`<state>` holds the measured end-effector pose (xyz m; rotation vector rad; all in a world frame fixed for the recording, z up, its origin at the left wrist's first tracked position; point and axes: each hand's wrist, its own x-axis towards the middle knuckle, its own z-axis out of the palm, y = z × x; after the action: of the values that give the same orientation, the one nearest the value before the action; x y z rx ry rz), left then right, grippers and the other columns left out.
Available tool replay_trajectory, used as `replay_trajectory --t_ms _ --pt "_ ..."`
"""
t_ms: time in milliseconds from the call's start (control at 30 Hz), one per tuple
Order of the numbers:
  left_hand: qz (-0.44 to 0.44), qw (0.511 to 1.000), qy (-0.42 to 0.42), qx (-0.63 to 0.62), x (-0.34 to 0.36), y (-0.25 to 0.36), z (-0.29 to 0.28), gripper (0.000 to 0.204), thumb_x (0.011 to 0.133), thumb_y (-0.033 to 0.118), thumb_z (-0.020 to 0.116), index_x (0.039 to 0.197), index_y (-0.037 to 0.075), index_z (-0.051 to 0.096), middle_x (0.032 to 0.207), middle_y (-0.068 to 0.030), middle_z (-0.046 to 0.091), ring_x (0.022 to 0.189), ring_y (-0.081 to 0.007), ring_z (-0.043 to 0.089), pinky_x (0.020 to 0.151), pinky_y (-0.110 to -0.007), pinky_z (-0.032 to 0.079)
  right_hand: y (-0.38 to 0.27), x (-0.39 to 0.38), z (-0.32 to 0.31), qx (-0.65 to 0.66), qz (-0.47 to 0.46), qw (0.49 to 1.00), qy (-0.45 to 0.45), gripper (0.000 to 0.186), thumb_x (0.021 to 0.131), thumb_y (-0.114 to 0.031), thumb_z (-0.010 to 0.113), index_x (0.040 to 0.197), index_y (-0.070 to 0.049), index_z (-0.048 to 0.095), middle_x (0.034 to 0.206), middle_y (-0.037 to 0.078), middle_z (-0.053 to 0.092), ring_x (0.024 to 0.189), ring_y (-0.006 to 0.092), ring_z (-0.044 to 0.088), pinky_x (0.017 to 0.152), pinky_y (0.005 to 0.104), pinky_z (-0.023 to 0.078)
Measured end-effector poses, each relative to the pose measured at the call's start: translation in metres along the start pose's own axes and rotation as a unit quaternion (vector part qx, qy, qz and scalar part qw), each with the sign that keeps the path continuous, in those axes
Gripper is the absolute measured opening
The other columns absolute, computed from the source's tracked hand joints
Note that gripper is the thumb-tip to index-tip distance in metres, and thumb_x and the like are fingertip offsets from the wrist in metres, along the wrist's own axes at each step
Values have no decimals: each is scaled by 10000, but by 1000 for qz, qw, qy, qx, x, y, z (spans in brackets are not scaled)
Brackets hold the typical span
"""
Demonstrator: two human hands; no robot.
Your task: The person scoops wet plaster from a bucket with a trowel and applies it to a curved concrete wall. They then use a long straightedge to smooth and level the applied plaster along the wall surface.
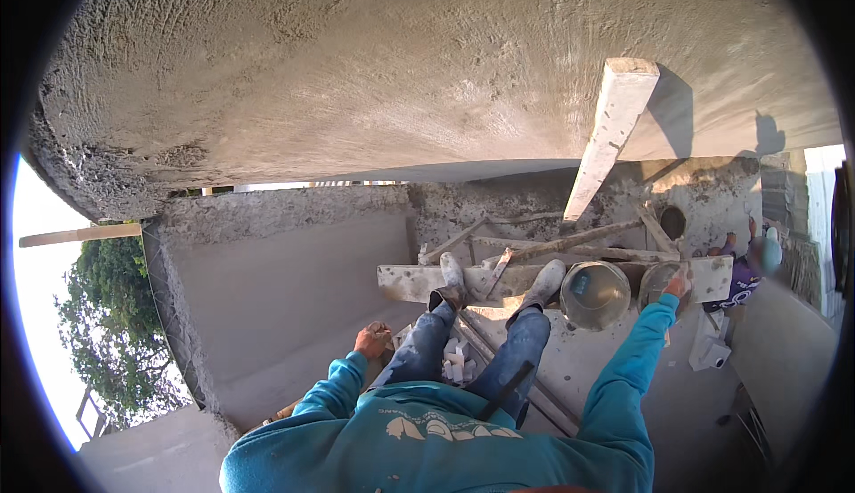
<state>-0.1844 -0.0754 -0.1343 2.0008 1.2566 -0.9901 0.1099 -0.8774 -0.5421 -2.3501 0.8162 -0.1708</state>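
Note:
My left hand (372, 340) is closed beside my left thigh; what it grips, if anything, I cannot make out. My right hand (679, 281) reaches far out to the right, closed at the edge of a round grey container (657, 276). Small and partly hidden, its grip does not show clearly. Just left of that container a larger round bucket (595, 295) stands on the plank (410, 283), with greyish contents. My two shoes, spattered pale, rest on the same plank, left of the bucket.
A rough plastered surface (401, 74) spans the top, and a pale wooden beam (614, 128) juts from it. Timber braces (570, 245) cross behind the plank. Lower down lie pale blocks (458, 361). At the right, another person (753, 270) in purple is near a grey wall.

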Motion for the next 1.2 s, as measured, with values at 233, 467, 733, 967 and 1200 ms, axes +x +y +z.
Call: replay_trajectory --t_ms 233,467,733,967,1200 --pt "72 992 88 -52 -57 -4 25 189 841 210 663 966 70 678 907 -115 706 856 -256 671 779 -361 525 -505 -77 23 280 -214 920 -171 1116 686 -325 907 1523 -46 223 1527 231 314 1365 389 390 1113 458 379" --pt "81 967 61 -233 -55 -3 21 174 869 159 657 1004 50 673 925 -93 724 840 -210 678 762 -341 527 -583 -87 24 226 -187 953 -73 910 671 -290 896 1329 27 354 1205 214 543 1127 357 551 965 428 464" --pt "189 967 62 -159 -26 -1 40 272 866 258 682 1051 59 672 980 -118 725 910 -257 691 803 -368 535 -552 -199 -27 175 -232 954 -76 960 698 -310 876 1376 70 313 1291 285 490 1199 417 507 1003 472 439" --pt "230 972 -4 -55 -17 94 12 560 844 401 707 1268 65 564 1078 -168 702 1032 -350 662 883 -419 527 -579 -291 -103 189 -252 938 -144 1117 698 -374 886 1457 109 224 1386 338 420 1243 427 484 1043 468 412" --pt "353 929 47 -102 -34 176 19 953 796 545 756 1486 63 310 1481 -203 403 1343 -367 449 1107 -406 396 -712 -364 -213 253 -329 886 -205 1004 664 -185 907 1436 32 303 1273 197 519 1139 294 553 992 424 461"
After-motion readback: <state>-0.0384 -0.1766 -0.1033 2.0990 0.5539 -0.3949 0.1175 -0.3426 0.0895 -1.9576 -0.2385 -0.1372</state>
